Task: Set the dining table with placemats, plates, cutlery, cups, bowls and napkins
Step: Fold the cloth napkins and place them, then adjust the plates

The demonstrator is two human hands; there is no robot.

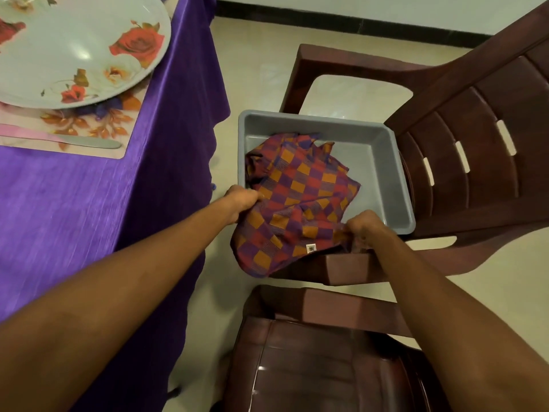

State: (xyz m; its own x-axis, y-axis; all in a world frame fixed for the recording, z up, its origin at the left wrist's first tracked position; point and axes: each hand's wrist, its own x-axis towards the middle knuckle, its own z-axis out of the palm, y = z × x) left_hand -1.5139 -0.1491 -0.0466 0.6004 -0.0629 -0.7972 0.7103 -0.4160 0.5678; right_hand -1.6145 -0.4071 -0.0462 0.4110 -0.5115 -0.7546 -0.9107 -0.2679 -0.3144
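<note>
Nearest, a brown chair (312,367) is seen on pale floor tiles (255,55); a purple-clothed table (89,203) at left is laid with placemat (89,135), plate (74,49) and knife (89,142). A grey tray (377,162) is borne on the far chair (475,144). Over it a checked napkin (297,203) is gripped at opposite edges by the curled fingers of left hand (240,203) and right hand (364,228).

Plate (74,49) cropped by the top-left edge; fingertips of left hand (242,203) and right hand (367,230) under napkin (300,209) folds.
</note>
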